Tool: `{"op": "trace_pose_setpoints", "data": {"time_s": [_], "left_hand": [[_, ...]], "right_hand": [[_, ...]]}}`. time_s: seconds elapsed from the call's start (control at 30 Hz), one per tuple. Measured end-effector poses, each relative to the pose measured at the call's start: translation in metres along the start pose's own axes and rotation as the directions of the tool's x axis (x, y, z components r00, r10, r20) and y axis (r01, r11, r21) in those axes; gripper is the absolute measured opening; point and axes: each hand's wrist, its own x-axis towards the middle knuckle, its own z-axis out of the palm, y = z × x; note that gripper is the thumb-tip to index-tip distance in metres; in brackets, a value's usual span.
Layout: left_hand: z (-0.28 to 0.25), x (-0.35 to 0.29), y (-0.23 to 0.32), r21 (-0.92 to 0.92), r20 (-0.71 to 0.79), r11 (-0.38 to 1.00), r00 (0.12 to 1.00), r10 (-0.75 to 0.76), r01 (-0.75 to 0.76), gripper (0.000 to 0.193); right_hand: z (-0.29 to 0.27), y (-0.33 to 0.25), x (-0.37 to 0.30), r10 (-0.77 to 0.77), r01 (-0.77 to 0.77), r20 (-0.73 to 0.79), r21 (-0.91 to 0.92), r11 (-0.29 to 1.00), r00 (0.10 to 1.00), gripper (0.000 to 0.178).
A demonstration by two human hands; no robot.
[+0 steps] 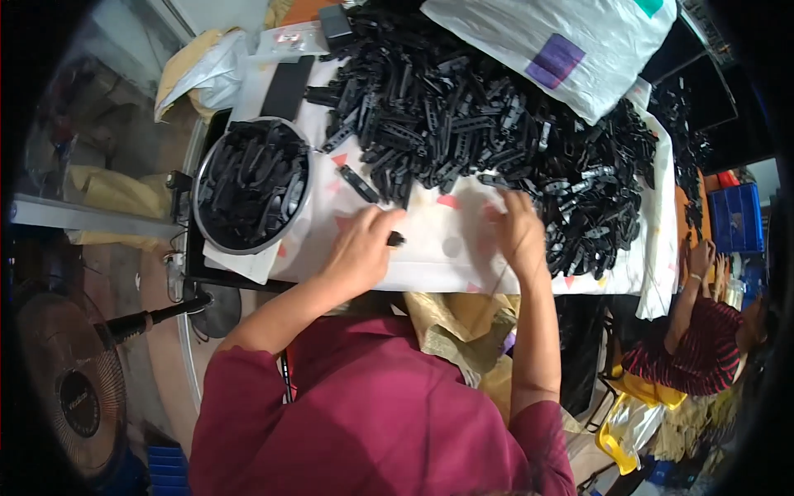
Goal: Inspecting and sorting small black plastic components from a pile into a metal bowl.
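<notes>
A small black plastic part (396,239) sticks out from the fingers of my left hand (362,246), which is closed on it over the cloth. My right hand (523,236) reaches to the near edge of a large pile of black plastic parts (463,124). Its fingers are bent and slightly apart, with nothing visible between them. Just beyond my left hand, one long black part (358,183) lies alone on the cloth. To the left stands a round tub (309,178) filled with similar black parts.
The white patterned cloth (314,256) covers the table. A large white sack (496,29) lies over the pile's far right. A flat black slab (287,86) lies behind the tub. A fan (78,388) stands at left; another person (691,347) works at right near a blue bin (736,217).
</notes>
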Motion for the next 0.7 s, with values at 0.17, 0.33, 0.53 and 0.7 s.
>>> {"op": "trace_pose_setpoints", "data": {"time_s": [0.17,0.33,0.53,0.7], "left_hand": [[-0.01,0.013,-0.037,0.486,-0.224,0.867,0.975,-0.001,0.113,0.034],[-0.019,0.016,-0.036,0.508,-0.173,0.855,0.985,-0.016,0.103,0.024],[-0.038,0.022,0.02,-0.132,0.083,0.894,0.903,-0.421,0.429,0.029],[-0.02,0.025,0.002,-0.856,0.232,0.372,0.909,-0.348,0.36,0.03]], "right_hand": [[0.024,0.01,0.005,0.022,-0.046,-0.103,-0.237,0.97,0.994,0.023],[0.026,0.002,0.018,-0.179,0.137,-0.197,-0.213,0.967,0.964,0.015],[0.028,0.01,0.031,0.008,-0.004,0.009,-0.37,0.929,1.0,0.021],[0.013,0.007,0.014,0.01,-0.059,-0.256,-0.184,0.981,0.967,0.027]]}}
